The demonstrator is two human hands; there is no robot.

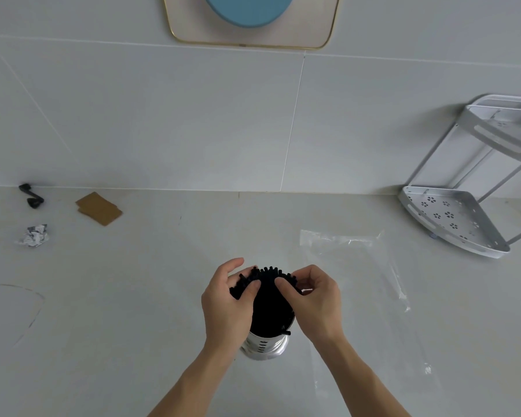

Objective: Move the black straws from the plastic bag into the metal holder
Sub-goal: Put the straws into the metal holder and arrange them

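A bundle of black straws (270, 299) stands in a metal holder (265, 346) near the counter's front, the left hand (227, 305) and right hand (312, 302) gripping its fanned tops, the clear plastic bag (364, 284) lying flat just right.

Pale counter (133, 296) bearing: metal holder (265, 346), plastic bag (358, 281), corner rack (454, 221), cardboard pieces (98, 208), crumpled paper (34, 235), black handle (31, 195).

We see open counter (151, 296) left of the metal holder (265, 347). To its right lies the flat plastic bag (358, 284). A metal corner rack (457, 221) blocks the far right.
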